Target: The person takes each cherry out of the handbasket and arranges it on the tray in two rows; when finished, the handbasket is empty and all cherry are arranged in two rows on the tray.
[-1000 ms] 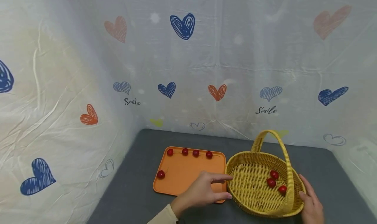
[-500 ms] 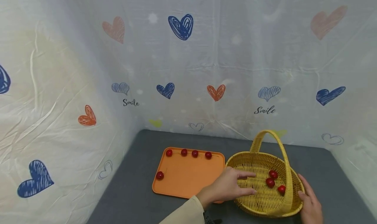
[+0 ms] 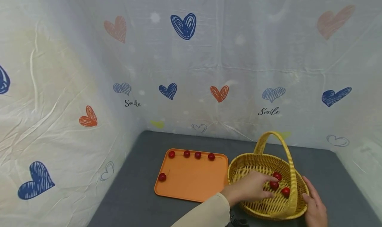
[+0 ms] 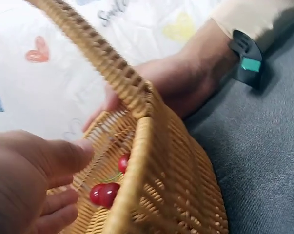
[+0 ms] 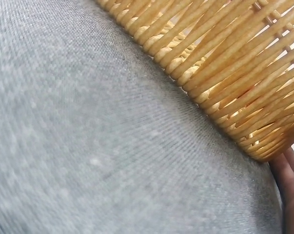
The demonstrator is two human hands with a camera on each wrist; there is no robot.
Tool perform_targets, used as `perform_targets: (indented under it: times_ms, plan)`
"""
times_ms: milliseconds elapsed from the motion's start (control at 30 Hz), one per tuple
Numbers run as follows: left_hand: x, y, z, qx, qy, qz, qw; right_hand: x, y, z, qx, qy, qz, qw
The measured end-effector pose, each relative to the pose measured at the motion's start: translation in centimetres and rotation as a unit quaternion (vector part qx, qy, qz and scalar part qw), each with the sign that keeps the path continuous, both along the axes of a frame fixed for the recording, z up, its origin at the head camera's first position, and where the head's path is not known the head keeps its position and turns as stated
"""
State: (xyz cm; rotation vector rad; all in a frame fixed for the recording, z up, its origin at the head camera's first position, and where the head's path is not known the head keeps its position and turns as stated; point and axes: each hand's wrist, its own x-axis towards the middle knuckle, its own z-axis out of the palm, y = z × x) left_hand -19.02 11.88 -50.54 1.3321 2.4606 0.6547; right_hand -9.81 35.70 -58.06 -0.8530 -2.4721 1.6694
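- Red, glossy cherries (image 3: pixel 285 192), three of them, lie on the floor of the yellow wicker basket (image 3: pixel 243 164), towards its right side; they look light, smooth and likely to roll, so a soft thumb-and-finger pinch round the middle should suit.
- Left hand (image 3: pixel 252 186) is inside the basket, thumb and forefinger parted beside the cherries, with nothing gripped that I can see; whether a fingertip touches one, I cannot tell.
- Right hand (image 3: pixel 317 210) holds the basket's right side, thumb at the rim and fingers along the outer wall.
- Wicker looks light and fairly stiff; rim or handle (image 3: pixel 293 184) would make a good hold.
- That handle arches over the basket close to the rightmost cherry, limiting access from the right.
- Left of the basket, an orange tray (image 3: pixel 191 177) carries five more cherries along its edges, on the grey worktop (image 3: pixel 140 187).
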Motion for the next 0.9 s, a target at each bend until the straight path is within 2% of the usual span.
perform_targets:
  times_ms: [133, 233, 367, 500, 600, 733, 900]
  plan:
    - [-0.1, 1.9, -0.4, -0.057, 0.038, -0.022, 0.9974, 0.0, -0.1, 0.0, 0.002, 0.002, 0.001, 1.0]
    - [-0.1, 3.0, -0.8, -0.089, 0.059, -0.024, 0.994, 0.0, -0.2, 0.0, 0.005, 0.005, -0.001, 1.0]
    - [-0.2, 3.9, -1.1, -0.118, 0.063, -0.015, 0.9909, 0.0, -0.2, -0.1, 0.003, 0.009, 0.003, 1.0]
    - [0.0, 4.1, -1.3, -0.126, 0.075, -0.013, 0.9891, 0.1, -0.1, -0.4, 0.002, 0.013, 0.006, 0.9999]
    - [0.3, 4.0, -1.4, -0.12, 0.105, -0.006, 0.9871, 0.1, 0.0, -0.5, -0.001, 0.014, 0.003, 0.9999]
    - [0.5, 3.9, -1.5, -0.122, 0.152, 0.018, 0.9806, -0.1, 0.0, -0.5, -0.013, 0.011, -0.005, 0.9998]
    - [0.3, 3.6, -1.3, -0.133, 0.188, 0.033, 0.9725, -0.2, -0.1, -0.2, -0.017, 0.005, -0.01, 0.9998]
